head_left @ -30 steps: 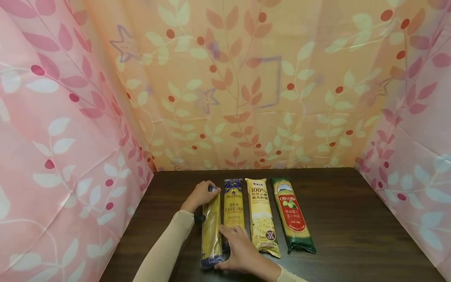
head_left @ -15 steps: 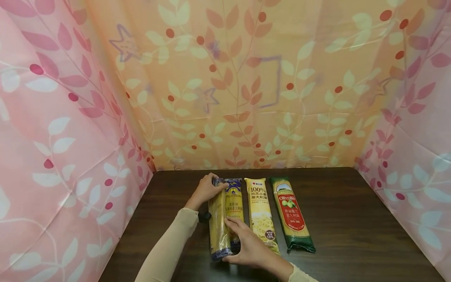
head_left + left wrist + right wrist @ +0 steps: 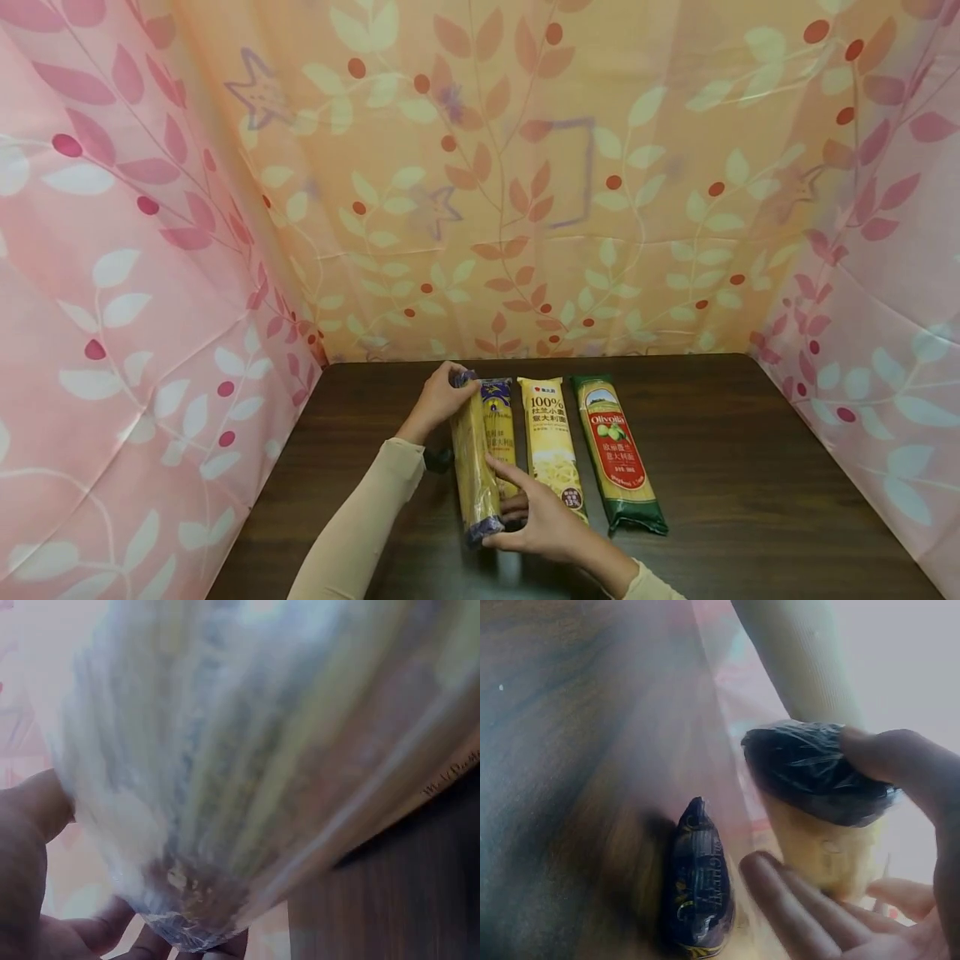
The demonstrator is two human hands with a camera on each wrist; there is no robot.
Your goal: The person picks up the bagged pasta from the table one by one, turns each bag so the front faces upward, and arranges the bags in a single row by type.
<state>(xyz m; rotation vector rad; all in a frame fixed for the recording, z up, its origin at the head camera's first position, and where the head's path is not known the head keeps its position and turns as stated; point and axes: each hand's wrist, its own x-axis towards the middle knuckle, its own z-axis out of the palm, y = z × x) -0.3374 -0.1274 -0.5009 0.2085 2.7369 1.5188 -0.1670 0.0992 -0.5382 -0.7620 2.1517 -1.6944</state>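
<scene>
A clear-wrapped packet of spaghetti (image 3: pixel 472 475) with dark blue ends is held up off the table, tilted on its long side. My left hand (image 3: pixel 441 400) grips its far end; in the left wrist view the packet (image 3: pixel 225 750) fills most of the picture. At the near end, my right hand (image 3: pixel 543 521) holds it, the thumb on the blue end (image 3: pixel 817 772) and the fingers along the side. Just right of it lies a blue-and-yellow spaghetti packet (image 3: pixel 501 429), partly hidden by the raised packet and my right hand.
Further right on the dark wooden table (image 3: pixel 750 483) lie a pale yellow pasta packet (image 3: pixel 549 433) and a green-and-red Olivolia packet (image 3: pixel 617 450). Patterned cloth (image 3: pixel 510 208) stands behind the table and along both sides.
Both hands have lifted the left spaghetti packet and moved it to the right, turning it up on its side. It now covers part of the blue-and-yellow packet. The other packets stay put.
</scene>
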